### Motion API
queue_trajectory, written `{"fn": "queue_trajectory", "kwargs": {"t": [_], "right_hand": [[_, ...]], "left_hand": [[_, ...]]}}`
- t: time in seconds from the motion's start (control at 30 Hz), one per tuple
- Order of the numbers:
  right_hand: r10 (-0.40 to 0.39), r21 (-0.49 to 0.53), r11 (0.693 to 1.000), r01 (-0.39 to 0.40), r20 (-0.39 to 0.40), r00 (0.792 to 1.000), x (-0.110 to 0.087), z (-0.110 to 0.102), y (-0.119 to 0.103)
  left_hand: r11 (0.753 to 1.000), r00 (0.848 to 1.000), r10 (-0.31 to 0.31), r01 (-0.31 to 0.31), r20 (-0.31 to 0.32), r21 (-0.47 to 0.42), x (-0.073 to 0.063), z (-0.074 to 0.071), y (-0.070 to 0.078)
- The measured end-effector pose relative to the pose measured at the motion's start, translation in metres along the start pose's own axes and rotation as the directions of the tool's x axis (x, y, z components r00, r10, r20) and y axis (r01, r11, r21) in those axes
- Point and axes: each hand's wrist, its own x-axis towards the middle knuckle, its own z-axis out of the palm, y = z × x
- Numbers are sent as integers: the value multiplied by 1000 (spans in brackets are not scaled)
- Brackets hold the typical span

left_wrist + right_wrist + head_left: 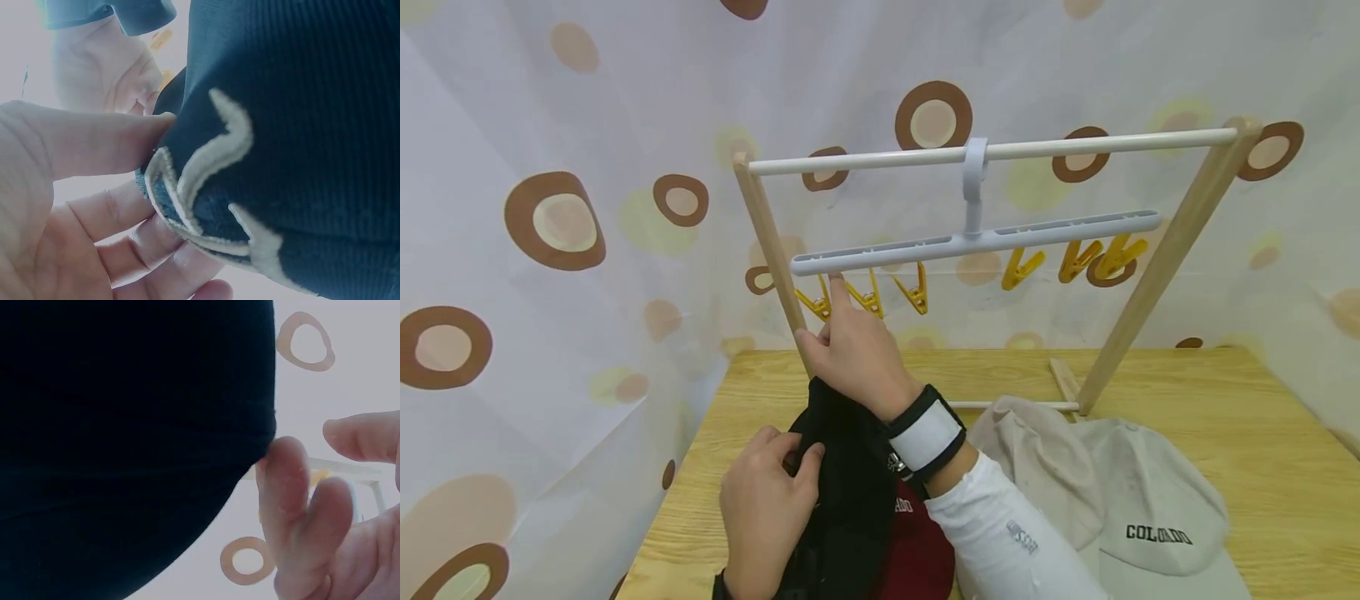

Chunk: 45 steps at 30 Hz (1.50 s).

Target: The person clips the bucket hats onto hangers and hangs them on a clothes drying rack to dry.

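Note:
A black cap [842, 500], with ribbed cloth and white embroidery in the left wrist view, is raised below the left end of a pale blue hanger [917, 251]. My left hand [769, 498] pinches the cap's edge, thumb [106, 140] on the outside and fingers under it. Above the cap my right hand [861, 350] points its index finger up at the hanger bar, beside the yellow clips [867, 300]. In the right wrist view the cap [125, 437] hides part of the scene; its edge meets the right fingertips [287, 469], with another digit standing apart.
The hanger hangs from the white rail [880, 160] of a wooden rack [1180, 267]. More yellow clips [1075, 260] hang at its right half. On the wooden table [1195, 383] lie a dark red cap [917, 550], a beige cap [1037, 467] and a light grey cap [1157, 492].

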Motion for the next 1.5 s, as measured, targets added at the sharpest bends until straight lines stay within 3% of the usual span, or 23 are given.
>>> {"fn": "queue_trajectory", "kwargs": {"t": [0.17, 0.33, 0.43, 0.7, 1.03, 1.27, 1.5], "right_hand": [[64, -35, 997, -67, -69, 996, 12, 1, -7], [121, -94, 985, -143, -205, 971, 26, 4, -17], [124, -110, 982, -154, -244, 962, 29, 7, -20], [79, -55, 993, -101, -321, 944, 15, 12, -17], [10, 18, 1000, -3, -421, 907, -13, 12, -22], [26, 130, 991, 32, -421, 907, -31, 5, -27], [79, 293, 955, 46, -399, 914, -39, 0, -30]], "left_hand": [[1000, 1000, 3, -3, -12, 3, 0, 2, -1], [1000, 1000, 7, -7, -13, 10, 3, 6, -3], [1000, 1000, -2, 2, 0, 7, 3, 7, -2], [1000, 1000, -15, 15, 13, 14, 2, 7, 1], [1000, 1000, -13, 13, 13, 8, 4, 8, 1], [1000, 1000, -10, 11, 11, -7, 4, 10, 0], [1000, 1000, 2, -2, 6, 0, 6, 12, -1]]}}
